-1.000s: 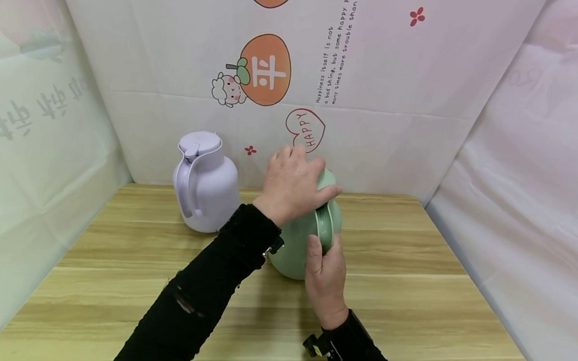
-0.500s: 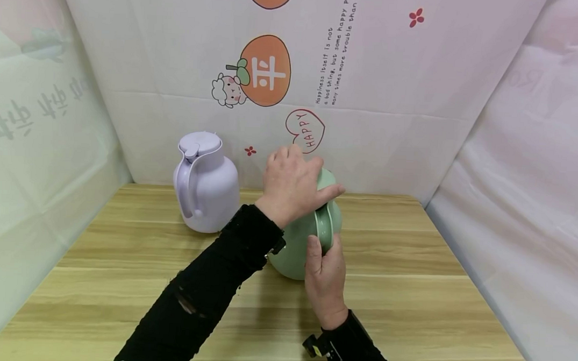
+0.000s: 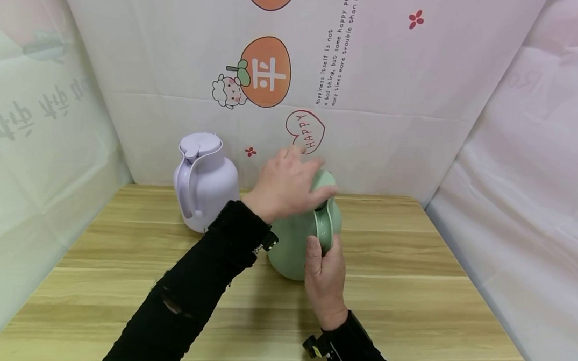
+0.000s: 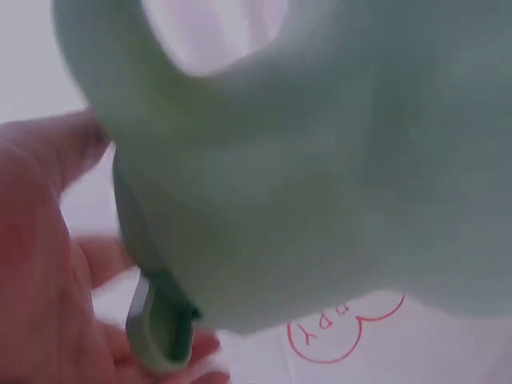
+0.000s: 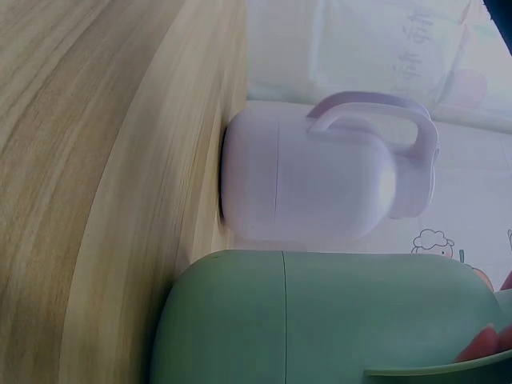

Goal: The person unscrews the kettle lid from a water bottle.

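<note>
A green insulated jug (image 3: 291,250) stands on the wooden tabletop in the head view, partly covered by my left arm. My left hand (image 3: 289,183) is over its top, with the thumb and fingers spread round the lid (image 3: 324,178). In the left wrist view, the thumb is by the handle's upper end, and the fingers reach past the spout (image 4: 164,328); much of their contact is hidden. My right hand (image 3: 325,279) grips the jug's handle (image 3: 324,225) from the near side. A lavender jug (image 3: 211,188) stands upright to the left, its lid on.
White printed cloth (image 3: 380,98) hangs behind the tabletop (image 3: 390,292), with more cloth along both sides. In the right wrist view, the lavender jug (image 5: 328,176) is close beside the green one.
My left hand and forearm have shifted slightly left over the green jug's top, the thumb drawing back a little. My right hand and both jugs stay in place.
</note>
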Available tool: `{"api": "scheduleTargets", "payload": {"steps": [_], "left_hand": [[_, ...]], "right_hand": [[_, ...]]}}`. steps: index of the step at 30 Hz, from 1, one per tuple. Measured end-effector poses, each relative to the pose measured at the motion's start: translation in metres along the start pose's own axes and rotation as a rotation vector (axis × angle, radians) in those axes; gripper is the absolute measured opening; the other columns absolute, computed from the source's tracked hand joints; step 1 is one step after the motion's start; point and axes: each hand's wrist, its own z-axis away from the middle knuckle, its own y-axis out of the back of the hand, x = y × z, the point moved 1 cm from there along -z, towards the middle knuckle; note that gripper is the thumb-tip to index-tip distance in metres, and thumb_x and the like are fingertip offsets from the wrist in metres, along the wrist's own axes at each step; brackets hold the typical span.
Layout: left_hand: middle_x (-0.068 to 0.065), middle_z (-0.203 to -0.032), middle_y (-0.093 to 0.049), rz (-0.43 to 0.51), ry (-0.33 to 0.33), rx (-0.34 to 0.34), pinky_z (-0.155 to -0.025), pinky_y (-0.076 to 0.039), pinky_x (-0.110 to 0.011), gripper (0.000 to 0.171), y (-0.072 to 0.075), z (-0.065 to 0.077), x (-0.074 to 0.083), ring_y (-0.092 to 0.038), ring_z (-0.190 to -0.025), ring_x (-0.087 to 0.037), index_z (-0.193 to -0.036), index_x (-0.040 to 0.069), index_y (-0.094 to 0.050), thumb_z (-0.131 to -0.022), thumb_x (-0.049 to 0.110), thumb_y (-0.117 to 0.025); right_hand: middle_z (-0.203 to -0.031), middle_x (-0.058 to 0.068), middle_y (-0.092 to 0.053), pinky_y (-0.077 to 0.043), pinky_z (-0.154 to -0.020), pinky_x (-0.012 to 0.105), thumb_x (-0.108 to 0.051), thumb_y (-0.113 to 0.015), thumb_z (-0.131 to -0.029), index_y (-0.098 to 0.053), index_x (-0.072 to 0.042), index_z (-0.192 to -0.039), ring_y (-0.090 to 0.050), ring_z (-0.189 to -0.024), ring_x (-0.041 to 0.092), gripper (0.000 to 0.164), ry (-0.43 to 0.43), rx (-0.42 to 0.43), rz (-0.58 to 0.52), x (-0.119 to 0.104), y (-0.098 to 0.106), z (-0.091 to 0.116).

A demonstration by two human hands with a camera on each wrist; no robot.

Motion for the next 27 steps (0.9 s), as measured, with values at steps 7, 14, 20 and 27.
{"api": "scheduleTargets", "payload": {"steps": [7, 14, 20, 27], "left_hand": [[-0.020, -0.165, -0.036, 0.135, -0.143, -0.134, -0.119, -0.038, -0.052, 0.062, 0.0065, -0.0044, -0.0099, -0.040, -0.150, -0.038, -0.161, 0.027, -0.043, -0.102, 0.047, -0.046], [-0.016, -0.161, -0.043, 0.116, -0.157, -0.184, -0.109, -0.047, -0.051, 0.060, 0.0039, -0.0046, -0.0113, -0.048, -0.143, -0.032, -0.159, 0.028, -0.046, -0.101, 0.043, -0.047], [-0.006, -0.138, -0.060, 0.102, -0.177, -0.142, -0.097, -0.052, -0.042, 0.054, 0.0019, -0.0048, -0.0102, -0.058, -0.121, -0.023, -0.153, 0.026, -0.055, -0.103, 0.043, -0.048], [-0.007, -0.142, -0.061, 0.070, -0.141, -0.137, -0.104, -0.050, -0.043, 0.054, 0.0013, -0.0057, -0.0078, -0.058, -0.127, -0.025, -0.153, 0.028, -0.055, -0.103, 0.048, -0.049]], "right_hand": [[-0.075, 0.001, -0.050, -0.046, -0.059, 0.030, -0.020, -0.051, -0.110, -0.053, -0.001, -0.120, -0.050, -0.060, 0.013, 0.021, 0.000, 0.006, -0.006, 0.0004, -0.0003, -0.0004], [-0.074, 0.000, -0.049, -0.046, -0.059, 0.030, -0.018, -0.051, -0.110, -0.053, -0.001, -0.119, -0.049, -0.060, 0.012, 0.020, 0.004, 0.006, -0.009, 0.0017, -0.0004, 0.0001], [-0.074, 0.001, -0.049, -0.046, -0.058, 0.030, -0.018, -0.050, -0.110, -0.053, -0.001, -0.119, -0.049, -0.059, 0.012, 0.019, 0.010, 0.000, -0.017, 0.0020, -0.0010, 0.0000], [-0.076, 0.002, -0.051, -0.047, -0.060, 0.030, -0.018, -0.050, -0.110, -0.053, -0.001, -0.123, -0.051, -0.061, 0.012, 0.021, 0.004, 0.001, -0.014, 0.0025, -0.0011, 0.0000]]}}
